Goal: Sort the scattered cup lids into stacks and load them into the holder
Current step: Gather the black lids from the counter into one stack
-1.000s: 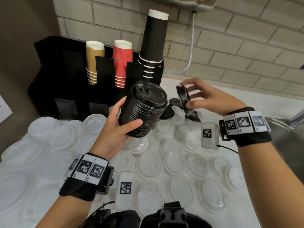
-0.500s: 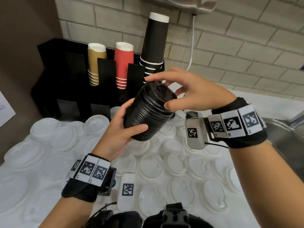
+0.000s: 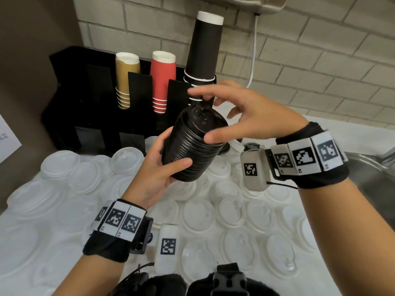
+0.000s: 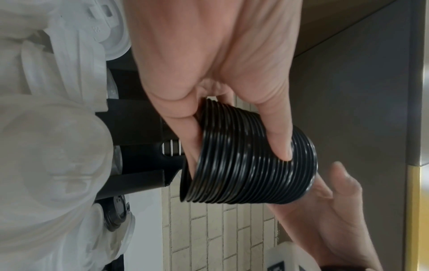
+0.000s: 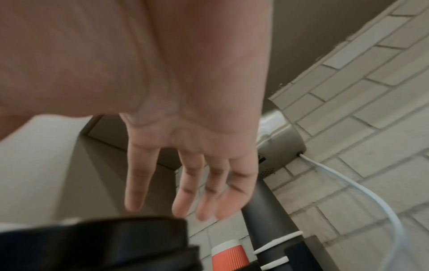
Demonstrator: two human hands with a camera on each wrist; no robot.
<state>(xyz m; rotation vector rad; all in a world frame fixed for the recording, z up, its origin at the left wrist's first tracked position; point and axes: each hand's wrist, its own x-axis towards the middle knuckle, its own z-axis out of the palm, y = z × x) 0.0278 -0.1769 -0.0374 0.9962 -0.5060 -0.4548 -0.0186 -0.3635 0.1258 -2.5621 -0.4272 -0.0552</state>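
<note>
A: What was the left hand (image 3: 158, 169) doing?

B: It gripped a tall stack of black lids (image 3: 192, 146), thumb along the near side and fingers curled round the far side. The stack was tilted, its top leaning toward the wall, held up in the air above the counter.

A: And the right hand (image 3: 252, 116)?

B: It hung over the top of the stack with fingers spread and nearly straight, holding nothing. The thumb tip sat at the rim of the top lid; I couldn't tell whether it touched. In the right wrist view the fingers (image 5: 137, 183) were clear above the lid's edge.

A: Where was the holder (image 3: 70, 99)?

B: Behind the stack, against the brick wall (image 3: 320, 60). It was black, with a tan cup stack (image 3: 126, 80), a red one (image 3: 163, 82) and a tall black one (image 3: 204, 48) standing in its slots.

A: Any room on the counter?

B: Little. Clear lids (image 3: 198, 212) lay scattered across the white counter (image 3: 361, 133) under both wrists, some overlapping. A few loose black lids (image 3: 252, 146) lay just right of the stack. A metal sink edge (image 3: 376, 167) showed at the far right.
</note>
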